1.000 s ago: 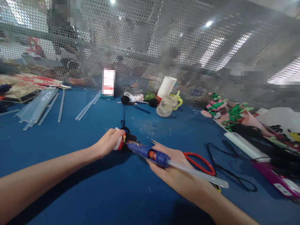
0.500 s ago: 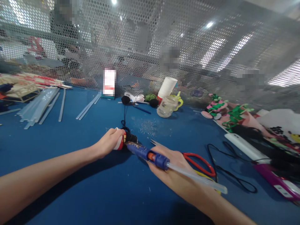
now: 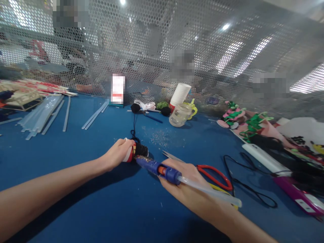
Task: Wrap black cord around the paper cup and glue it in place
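My left hand [image 3: 118, 153] is closed around a red-and-white paper cup [image 3: 129, 154] lying on its side. Black cord [image 3: 141, 150] is wound around the cup's right end, and a strand runs back to a black yarn ball [image 3: 135, 107]. In my right hand [image 3: 183, 179] is a blue glue gun [image 3: 152, 165], with a long translucent glue stick [image 3: 210, 191] poking out of its rear. The gun's nozzle is close to the cord-wrapped part; whether they touch I cannot tell. Scissors with a red handle [image 3: 215, 175] lie partly hidden beneath my right hand.
Glue sticks [image 3: 43, 113] are piled at the left. Toward the back stand a lit phone [image 3: 117, 88], a clear jug [image 3: 179, 116] and stacked paper cups [image 3: 181, 93]. A power strip [image 3: 265, 158], black cable and craft flowers [image 3: 235, 114] occupy the right. A perforated metal screen [image 3: 152, 50] rises behind.
The glue gun has shifted slightly left and down, its glue stick moving with it. My left hand and the cup stay almost where they were.
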`<control>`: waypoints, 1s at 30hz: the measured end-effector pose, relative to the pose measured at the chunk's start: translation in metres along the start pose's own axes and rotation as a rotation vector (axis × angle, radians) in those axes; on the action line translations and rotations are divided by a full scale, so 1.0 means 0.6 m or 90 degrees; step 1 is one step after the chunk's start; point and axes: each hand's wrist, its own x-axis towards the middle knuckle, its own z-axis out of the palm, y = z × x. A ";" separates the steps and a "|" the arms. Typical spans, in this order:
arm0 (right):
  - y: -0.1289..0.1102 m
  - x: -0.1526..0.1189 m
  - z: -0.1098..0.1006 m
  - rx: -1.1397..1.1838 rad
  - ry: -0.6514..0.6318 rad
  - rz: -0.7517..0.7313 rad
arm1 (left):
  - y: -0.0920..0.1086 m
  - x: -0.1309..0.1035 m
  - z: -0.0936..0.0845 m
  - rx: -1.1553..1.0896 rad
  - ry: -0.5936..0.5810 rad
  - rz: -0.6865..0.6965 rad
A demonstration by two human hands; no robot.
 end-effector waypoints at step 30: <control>0.015 0.014 -0.005 0.028 0.067 0.052 | 0.002 -0.012 0.000 0.152 -0.026 0.081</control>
